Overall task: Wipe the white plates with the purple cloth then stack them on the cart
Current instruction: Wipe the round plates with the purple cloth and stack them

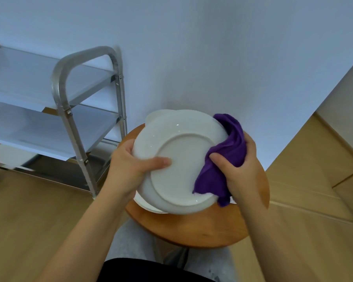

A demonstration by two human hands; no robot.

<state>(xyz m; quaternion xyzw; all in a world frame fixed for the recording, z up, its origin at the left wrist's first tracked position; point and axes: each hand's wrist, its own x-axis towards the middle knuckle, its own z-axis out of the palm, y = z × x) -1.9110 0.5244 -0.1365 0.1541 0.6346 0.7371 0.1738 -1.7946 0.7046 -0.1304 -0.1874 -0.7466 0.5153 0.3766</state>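
White plate (181, 159): held underside up, tilted, above the round wooden tabletop (202, 226), foot ring toward the camera. Left hand (130, 167): closed on the plate's left rim, thumb pressed flat across the underside. Purple cloth (222, 157): bunched, wrapped over the plate's right rim. Right hand (240, 171): fingers clenched around the cloth, pinching it against the plate. Further white plates (157, 117): stacked on the tabletop beneath, edges showing at its far and near-left sides. Metal cart (69, 110): three shelves, left of the tabletop, against the wall.
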